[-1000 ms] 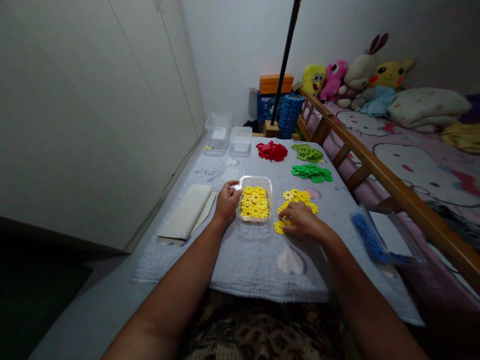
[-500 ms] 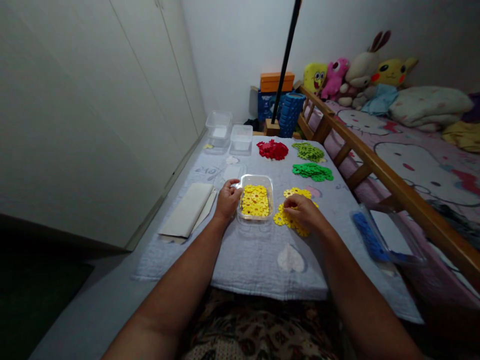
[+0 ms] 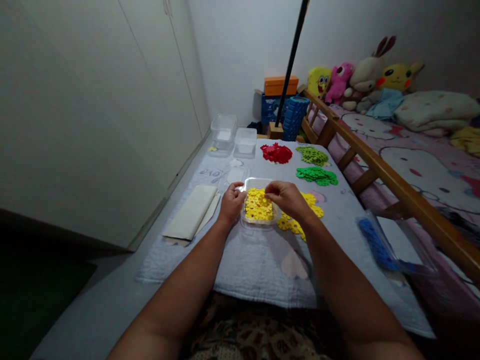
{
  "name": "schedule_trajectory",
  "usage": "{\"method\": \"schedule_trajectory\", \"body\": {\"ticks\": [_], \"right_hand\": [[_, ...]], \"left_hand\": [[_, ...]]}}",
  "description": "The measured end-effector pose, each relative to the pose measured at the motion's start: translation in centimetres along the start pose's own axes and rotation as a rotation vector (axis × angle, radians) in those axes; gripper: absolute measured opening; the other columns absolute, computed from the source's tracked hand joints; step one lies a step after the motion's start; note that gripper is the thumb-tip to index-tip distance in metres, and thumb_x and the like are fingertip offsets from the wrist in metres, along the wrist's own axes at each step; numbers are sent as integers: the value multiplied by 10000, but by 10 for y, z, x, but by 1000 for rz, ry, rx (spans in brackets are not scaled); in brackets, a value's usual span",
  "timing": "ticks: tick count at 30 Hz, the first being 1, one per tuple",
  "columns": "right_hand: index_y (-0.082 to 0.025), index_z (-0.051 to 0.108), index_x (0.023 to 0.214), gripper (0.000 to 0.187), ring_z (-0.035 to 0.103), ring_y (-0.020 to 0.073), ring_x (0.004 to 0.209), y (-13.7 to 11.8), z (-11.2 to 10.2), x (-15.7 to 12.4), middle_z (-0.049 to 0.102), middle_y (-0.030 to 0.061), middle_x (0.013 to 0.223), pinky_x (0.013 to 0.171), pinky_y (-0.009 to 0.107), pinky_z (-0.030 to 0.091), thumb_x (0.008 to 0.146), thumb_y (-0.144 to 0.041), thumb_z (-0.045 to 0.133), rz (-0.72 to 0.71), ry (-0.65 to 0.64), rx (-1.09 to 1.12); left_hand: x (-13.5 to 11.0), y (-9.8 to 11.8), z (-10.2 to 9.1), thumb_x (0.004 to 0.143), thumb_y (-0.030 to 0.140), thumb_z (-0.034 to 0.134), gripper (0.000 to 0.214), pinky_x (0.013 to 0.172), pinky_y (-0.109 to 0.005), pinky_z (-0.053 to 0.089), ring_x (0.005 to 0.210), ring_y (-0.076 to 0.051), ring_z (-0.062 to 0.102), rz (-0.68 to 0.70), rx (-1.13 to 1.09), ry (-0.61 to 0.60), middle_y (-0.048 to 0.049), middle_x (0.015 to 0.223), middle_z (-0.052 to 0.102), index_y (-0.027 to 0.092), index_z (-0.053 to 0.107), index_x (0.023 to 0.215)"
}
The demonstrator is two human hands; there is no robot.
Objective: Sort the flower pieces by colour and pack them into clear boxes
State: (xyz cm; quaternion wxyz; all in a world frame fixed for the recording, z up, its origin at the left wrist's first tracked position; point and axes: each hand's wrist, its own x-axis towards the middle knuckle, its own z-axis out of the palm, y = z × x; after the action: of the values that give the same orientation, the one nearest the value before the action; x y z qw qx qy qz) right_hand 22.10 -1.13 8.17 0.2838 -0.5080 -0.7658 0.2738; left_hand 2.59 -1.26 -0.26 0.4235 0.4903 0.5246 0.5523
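Observation:
A clear plastic container (image 3: 258, 222) stands on the cloth-covered table, filled with yellow flower-shaped discs (image 3: 255, 207). My left hand (image 3: 231, 200) grips its left rim with thumb and fingers. Over the container's right side, my right hand (image 3: 287, 196) pinches a yellow flower-shaped disc (image 3: 266, 199) at the fingertips. More yellow discs (image 3: 296, 227) lie in a loose pile on the cloth to the right, partly hidden beneath my right hand and forearm.
Behind are piles of red (image 3: 276, 153), light green (image 3: 312, 155) and green discs (image 3: 317, 175), plus clear containers (image 3: 246, 141). Folded beige paper (image 3: 193, 211) lies left. At right, a clear container holding blue pieces (image 3: 377, 245) sits near the wooden bed rail (image 3: 375, 162).
My right hand has moved left from the loose yellow pile to above the container, carrying a yellow disc. My left hand stays on the rim. The view has shifted slightly.

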Motion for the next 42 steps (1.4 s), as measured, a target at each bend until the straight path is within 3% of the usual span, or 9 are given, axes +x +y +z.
{"method": "schedule_trajectory", "body": {"ticks": [5,9,13,18,22,25,29,36,42], "right_hand": [[-181,736,799,75,620,157,737,-13,24,22,739,38,803,680,251,398,800,-122,690,23,-107,-279],[-192,753,875,121,651,186,825,-11,31,27,769,68,908,725,268,416,824,-125,666,34,-68,-391],[-198,754,921,160,657,183,796,-2,19,18,763,61,881,734,276,436,854,-138,621,25,9,-309],[-188,739,899,129,642,177,763,27,-16,-8,737,49,847,712,278,443,852,-173,620,88,138,-205],[-187,759,884,109,628,192,819,53,-26,-36,718,60,875,775,299,440,816,-178,674,69,-21,-324],[-208,787,969,191,613,232,954,60,-17,-53,702,89,988,859,324,421,781,-205,750,13,-175,-465],[-224,785,1019,220,584,250,1001,58,-5,-61,674,106,1042,853,327,410,805,-220,735,17,-237,-525],[-188,694,767,68,601,180,793,65,-24,-50,669,30,805,733,284,437,758,-161,633,73,-178,-151],[-193,661,787,153,578,158,674,56,-41,-31,661,4,732,641,279,441,766,-344,656,136,126,153]], "left_hand": [[0,1,0,772,314,620,367,532,-214,294,510,-104,362,0,14,-2,106,562,380,182,602,1115],[1,-1,0,781,302,608,357,533,-216,299,502,-100,349,13,6,-3,107,566,376,178,600,1115],[1,-2,0,791,311,608,357,536,-218,302,508,-102,355,18,12,-1,104,572,377,177,601,1122],[1,-1,-1,794,321,612,360,533,-219,289,505,-101,340,10,37,1,104,569,366,174,606,1123],[0,0,-1,791,331,616,377,534,-215,286,505,-99,333,2,28,-6,107,569,361,172,599,1133],[0,-1,-1,784,332,625,390,531,-214,282,505,-101,338,-5,16,-7,107,567,362,175,600,1140],[0,-1,-1,781,339,631,383,527,-213,279,509,-103,344,-2,14,-3,105,566,370,178,602,1127],[-1,1,0,799,329,616,379,532,-218,292,513,-103,345,5,16,-8,105,570,376,167,598,1141],[0,0,0,793,328,613,371,535,-213,290,507,-100,343,11,13,-10,107,566,369,171,594,1129]]}}
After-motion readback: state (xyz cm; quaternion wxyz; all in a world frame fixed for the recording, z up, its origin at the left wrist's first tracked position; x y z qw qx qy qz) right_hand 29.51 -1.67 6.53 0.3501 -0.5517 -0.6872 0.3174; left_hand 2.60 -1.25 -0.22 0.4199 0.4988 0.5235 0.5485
